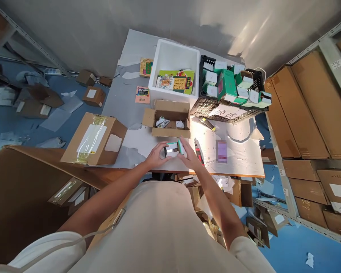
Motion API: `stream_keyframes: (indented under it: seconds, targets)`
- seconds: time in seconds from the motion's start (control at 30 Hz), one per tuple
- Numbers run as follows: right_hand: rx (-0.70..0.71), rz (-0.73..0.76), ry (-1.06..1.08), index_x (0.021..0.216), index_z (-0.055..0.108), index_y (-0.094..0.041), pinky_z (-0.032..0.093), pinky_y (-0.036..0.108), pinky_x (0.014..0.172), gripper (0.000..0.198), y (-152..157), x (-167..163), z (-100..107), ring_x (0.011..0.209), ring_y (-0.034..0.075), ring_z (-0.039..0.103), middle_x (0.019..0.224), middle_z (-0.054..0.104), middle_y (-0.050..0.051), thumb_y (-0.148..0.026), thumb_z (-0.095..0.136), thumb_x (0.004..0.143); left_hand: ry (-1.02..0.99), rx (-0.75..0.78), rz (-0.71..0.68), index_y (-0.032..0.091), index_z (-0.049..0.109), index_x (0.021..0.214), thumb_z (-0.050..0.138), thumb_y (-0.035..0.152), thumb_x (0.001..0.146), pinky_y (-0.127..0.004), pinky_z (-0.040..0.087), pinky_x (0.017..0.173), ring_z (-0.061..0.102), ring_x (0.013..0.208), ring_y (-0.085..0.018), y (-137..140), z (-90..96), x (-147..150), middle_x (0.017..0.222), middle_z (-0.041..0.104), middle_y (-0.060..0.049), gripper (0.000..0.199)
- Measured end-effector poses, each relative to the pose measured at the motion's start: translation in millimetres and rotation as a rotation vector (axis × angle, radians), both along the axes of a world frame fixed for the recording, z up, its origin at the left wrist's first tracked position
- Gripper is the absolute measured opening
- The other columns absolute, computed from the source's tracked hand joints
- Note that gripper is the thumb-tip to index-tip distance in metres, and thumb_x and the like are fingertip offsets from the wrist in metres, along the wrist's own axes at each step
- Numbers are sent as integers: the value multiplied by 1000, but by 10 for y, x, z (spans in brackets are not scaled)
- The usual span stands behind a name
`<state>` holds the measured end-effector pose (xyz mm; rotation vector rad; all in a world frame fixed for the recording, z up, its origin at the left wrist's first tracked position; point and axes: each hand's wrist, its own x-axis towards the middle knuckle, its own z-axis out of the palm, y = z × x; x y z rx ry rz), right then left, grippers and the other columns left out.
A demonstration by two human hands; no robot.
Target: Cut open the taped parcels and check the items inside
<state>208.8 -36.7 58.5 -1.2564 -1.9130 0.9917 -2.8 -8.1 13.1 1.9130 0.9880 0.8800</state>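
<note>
Between my two hands, near the table's front edge, is a small white and green box (173, 149) with a dark part at its left end. My left hand (157, 156) grips its left side. On the opposite side, the fingers of my right hand (190, 155) press against the green edge. Just beyond the hands stands an open cardboard box (171, 132) with crumpled paper inside. A red and black utility knife (199, 152) lies right of my right hand.
A white foam bin (174, 94) holds booklets. Beside it, a black crate (230, 116) is packed with green and white boxes. A taped carton (92, 138) sits at the table's left. A phone (222, 151) and another cutter (207, 124) lie to the right. Shelved cartons (307, 106) line the right.
</note>
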Motion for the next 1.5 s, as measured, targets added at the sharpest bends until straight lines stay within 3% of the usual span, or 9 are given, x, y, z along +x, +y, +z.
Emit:
stream_keyframes:
  seconds: [0.13, 0.47, 0.67, 0.8, 0.87, 1.0, 1.17, 1.37, 1.5]
  targets:
    - [174, 296, -390, 143, 36, -23, 29, 55, 108, 67, 266, -90, 175, 133, 33, 34, 144, 37, 17, -58, 47, 87, -97, -109, 33, 18, 33, 130, 76, 40, 66, -46, 45, 101, 53, 120, -27, 1, -37, 50, 128, 52, -17, 80]
    - [258, 448, -737, 138, 43, -16, 36, 51, 98, 72, 385, -258, 151, 116, 34, 44, 134, 45, 19, -65, 43, 85, -180, -213, 72, 16, 20, 141, 85, 41, 52, -49, 42, 104, 51, 124, -31, 17, -176, 66, 131, 53, -21, 113]
    - [238, 394, -829, 147, 28, -18, 23, 63, 104, 77, 274, -314, 96, 134, 41, 26, 152, 26, 21, -63, 42, 86, -212, -238, 52, 17, 15, 145, 83, 43, 56, -46, 39, 106, 50, 126, -29, -20, -163, 82, 134, 52, -20, 114]
    - [180, 430, -697, 147, 22, -10, 24, 61, 107, 91, 286, -237, 66, 140, 41, 16, 154, 17, 25, -63, 53, 81, -201, -265, 35, 17, 11, 147, 81, 40, 60, -44, 39, 107, 47, 129, -29, -14, -130, 67, 140, 46, -20, 114]
    - [150, 434, -569, 145, 23, -8, 29, 54, 108, 90, 298, -134, 72, 141, 36, 17, 153, 17, 26, -58, 59, 79, -161, -266, -7, 18, 9, 148, 79, 39, 63, -43, 39, 107, 45, 131, -28, 16, -94, 52, 142, 44, -19, 112]
    - [111, 339, -421, 125, 45, -16, 34, 50, 106, 61, 256, 54, 26, 139, 31, 25, 147, 26, 23, -47, 67, 78, -6, -229, -96, 19, 9, 149, 76, 39, 66, -44, 39, 105, 40, 134, -29, 87, 46, -5, 147, 39, -17, 108]
    - [98, 313, -385, 116, 49, -16, 38, 49, 103, 50, 200, 83, -136, 134, 31, 33, 139, 35, 22, -35, 71, 75, 205, -9, -213, 17, 22, 147, 67, 41, 71, -46, 34, 110, 37, 136, -31, 193, 303, -249, 149, 35, -15, 92]
    - [167, 313, -409, 115, 54, -16, 45, 42, 96, 45, 259, 95, -224, 118, 28, 47, 130, 42, 20, -25, 69, 74, 413, 179, 145, 18, 53, 126, 51, 30, 80, -59, 23, 111, 32, 137, -35, 539, 276, -392, 139, 47, -15, 47]
    - [209, 218, -380, 109, 58, -19, 49, 41, 90, 42, 288, 147, -148, 109, 27, 52, 121, 48, 15, -26, 70, 69, 575, 138, 122, 19, 58, 119, 46, 32, 85, -62, 26, 106, 36, 133, -38, 675, 68, -251, 137, 48, -17, 38]
